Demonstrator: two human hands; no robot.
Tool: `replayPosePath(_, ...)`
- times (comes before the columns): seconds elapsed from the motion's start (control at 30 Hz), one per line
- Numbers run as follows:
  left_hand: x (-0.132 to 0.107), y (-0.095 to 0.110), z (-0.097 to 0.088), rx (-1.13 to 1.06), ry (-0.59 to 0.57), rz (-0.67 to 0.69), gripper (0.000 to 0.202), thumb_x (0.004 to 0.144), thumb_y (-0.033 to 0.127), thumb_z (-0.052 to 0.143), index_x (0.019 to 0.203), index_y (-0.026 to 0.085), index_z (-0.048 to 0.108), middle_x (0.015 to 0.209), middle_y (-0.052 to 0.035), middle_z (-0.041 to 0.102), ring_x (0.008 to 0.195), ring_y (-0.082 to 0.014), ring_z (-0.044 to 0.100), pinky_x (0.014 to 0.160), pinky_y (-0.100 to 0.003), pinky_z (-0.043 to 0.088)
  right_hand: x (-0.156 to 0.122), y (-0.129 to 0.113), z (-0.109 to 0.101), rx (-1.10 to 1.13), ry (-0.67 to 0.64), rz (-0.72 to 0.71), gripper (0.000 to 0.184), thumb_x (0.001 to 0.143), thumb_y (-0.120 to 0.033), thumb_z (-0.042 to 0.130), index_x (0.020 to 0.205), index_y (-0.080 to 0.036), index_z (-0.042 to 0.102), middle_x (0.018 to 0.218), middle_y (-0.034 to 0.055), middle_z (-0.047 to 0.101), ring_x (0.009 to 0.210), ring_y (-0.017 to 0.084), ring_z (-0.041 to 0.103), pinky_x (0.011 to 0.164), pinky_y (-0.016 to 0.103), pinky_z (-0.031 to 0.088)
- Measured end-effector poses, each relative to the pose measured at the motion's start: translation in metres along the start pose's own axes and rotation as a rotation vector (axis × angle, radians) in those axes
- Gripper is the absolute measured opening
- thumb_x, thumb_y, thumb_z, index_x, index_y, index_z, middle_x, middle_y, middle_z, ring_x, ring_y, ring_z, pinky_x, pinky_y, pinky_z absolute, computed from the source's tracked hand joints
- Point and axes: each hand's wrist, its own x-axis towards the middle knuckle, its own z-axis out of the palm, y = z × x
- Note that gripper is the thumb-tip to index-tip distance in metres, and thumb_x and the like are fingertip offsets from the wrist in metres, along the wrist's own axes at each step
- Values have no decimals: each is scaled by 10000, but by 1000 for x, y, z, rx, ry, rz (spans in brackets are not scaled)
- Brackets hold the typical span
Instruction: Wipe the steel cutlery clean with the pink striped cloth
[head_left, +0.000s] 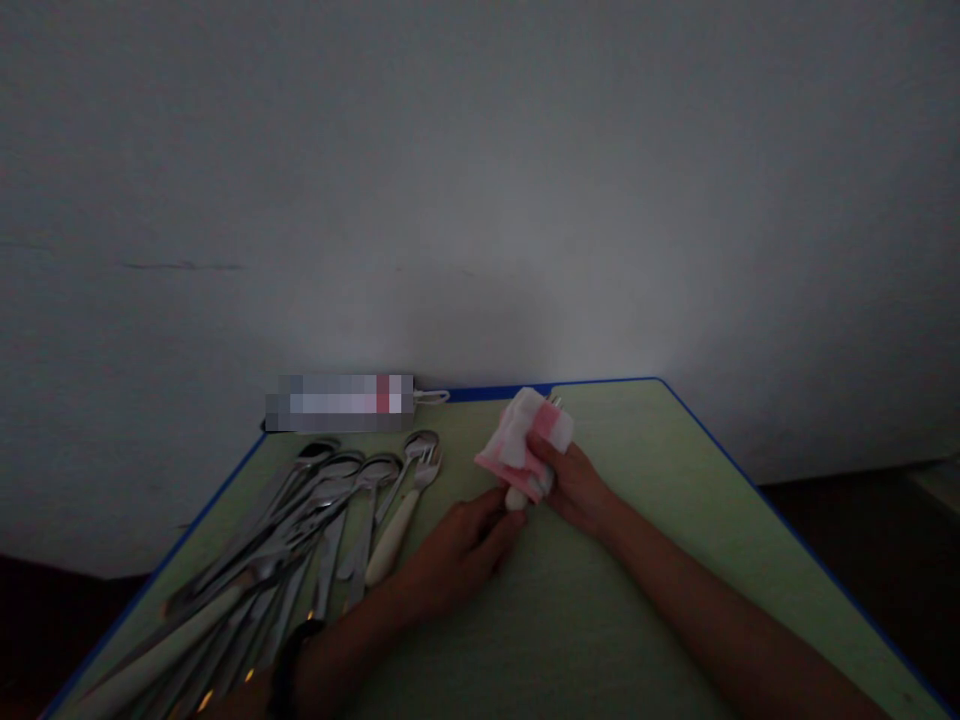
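While the left hand (469, 545) pinches a rounded, pale handle (515, 498), the right hand (576, 490) clutches crumpled cloth (514, 432).

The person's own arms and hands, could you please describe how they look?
The left hand and right hand are both gloveless, with no sleeves in view. A dark band circles the left wrist; nothing worn shows on the right wrist.

Dim, greyish | wall (525, 200) palest mid-frame, corners darker | small orange glints on cutlery (330, 560) | patch (345, 403) pixelated
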Motion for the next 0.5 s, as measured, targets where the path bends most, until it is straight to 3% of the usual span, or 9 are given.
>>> replayPosePath(0.1,0,-2,0,9,4,6,277,907,363,330,768,176,479,570,49,492,506,-98,449,509,-202,345,0,3,-1,-79,-5,-40,382,692,-450,640,923,-154,571,786,51,657,621,137,584,533,236,451)
replayPosePath(0.23,2,-6,2,12,33,-20,307,910,375,324,742,175,485,557,49,485,492,-97,445,499,-200,343,0,6,-6,-211,-24,-103,417,675,-477,642,925,-146,588,800,57,656,650,140,581,578,248,460)
replayPosePath(0.37,3,-9,3,42,42,-12,340,906,370,330,671,175,479,536,41,488,493,-103,454,504,-205,347,-1,4,-5,-267,-20,-88,454,593,-435,714,929,-153,597,832,59,659,715,163,590,632,275,475)
replayPosePath(0.5,3,-9,2,51,39,-3,376,912,353,292,646,174,488,526,34,500,497,-108,476,537,-214,372,-2,2,0,-255,-4,-68,434,608,-435,698,921,-150,604,827,69,660,694,171,593,610,289,483)
